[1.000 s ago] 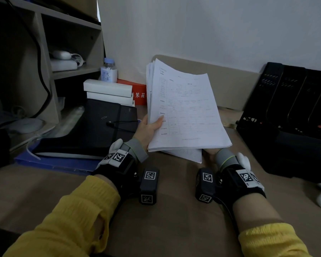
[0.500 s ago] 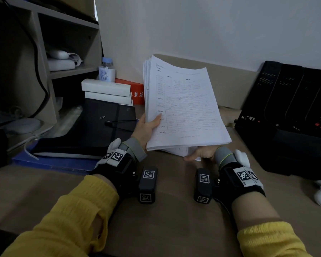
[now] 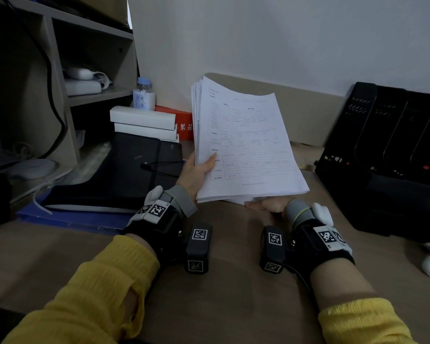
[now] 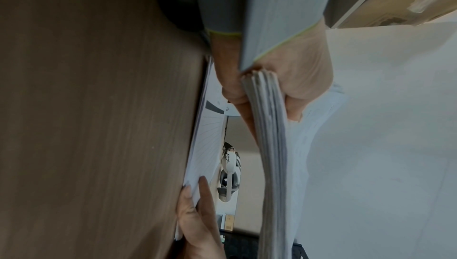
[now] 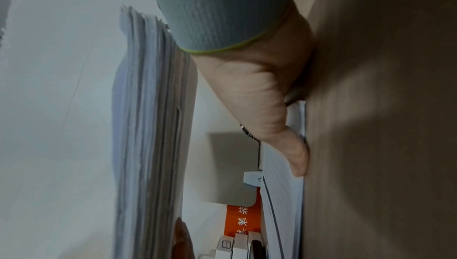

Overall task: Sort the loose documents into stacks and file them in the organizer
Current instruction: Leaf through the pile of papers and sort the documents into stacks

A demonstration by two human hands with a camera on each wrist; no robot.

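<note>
Head view: left hand [image 3: 196, 170] grips the raised stack [image 3: 246, 145], right hand [image 3: 268, 207] pinches a loose sheet [image 4: 205, 146] on the table [image 3: 221, 306]; best slide it out flat, avoiding creases.

**Paper stack raised, organizer off to the right**

A thick stack of papers [image 3: 246, 145], white printed forms ruled into table rows, is tilted up with its sheets slightly fanned at the top left corner. The left hand [image 3: 196, 170] grips its lower left edge, thumb on the top sheet. Beneath its lower edge a few loose sheets [image 3: 236, 201] lie flat on the desk [image 3: 221, 281], pinched at their near edge by the right hand [image 3: 268, 207]. The black organizer [image 3: 387, 145], with slotted dividers, stands well apart at the right.
</note>
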